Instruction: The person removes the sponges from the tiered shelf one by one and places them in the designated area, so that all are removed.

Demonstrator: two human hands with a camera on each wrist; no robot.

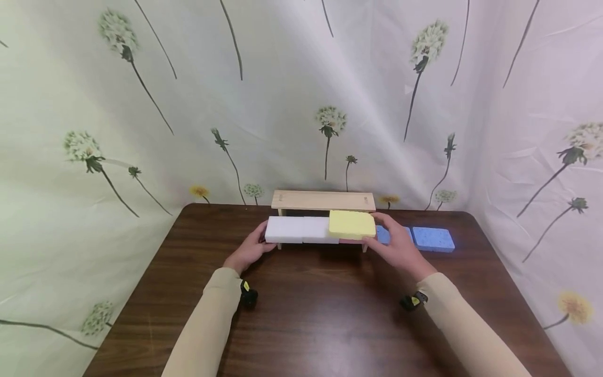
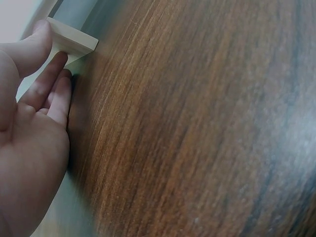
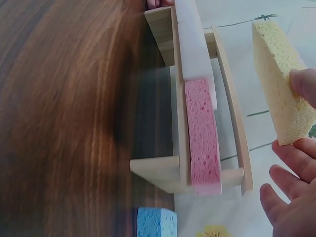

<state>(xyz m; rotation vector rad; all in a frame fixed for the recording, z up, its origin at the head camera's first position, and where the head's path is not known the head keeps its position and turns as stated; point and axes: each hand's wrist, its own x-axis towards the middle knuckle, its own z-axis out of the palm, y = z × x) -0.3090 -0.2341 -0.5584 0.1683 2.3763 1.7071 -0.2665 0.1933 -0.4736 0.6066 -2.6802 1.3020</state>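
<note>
A small two-tier wooden rack (image 1: 325, 200) stands near the table's far edge. Along its front shelf lie two white sponge blocks (image 1: 301, 229), with a pink sponge (image 3: 202, 133) at the right end. My left hand (image 1: 249, 250) holds the rack's left end, the thumb (image 2: 42, 37) on the wood and the fingers alongside. Between the thumb and fingers of my right hand (image 1: 398, 250) is a yellow sponge (image 1: 352, 224), raised apart from the shelf. In the head view it overlaps most of the pink sponge.
Blue sponges (image 1: 433, 239) lie on the dark wooden table (image 1: 320, 314) to the right of the rack, one partly behind my right hand. A flower-printed curtain (image 1: 282, 104) hangs behind the table and along its sides.
</note>
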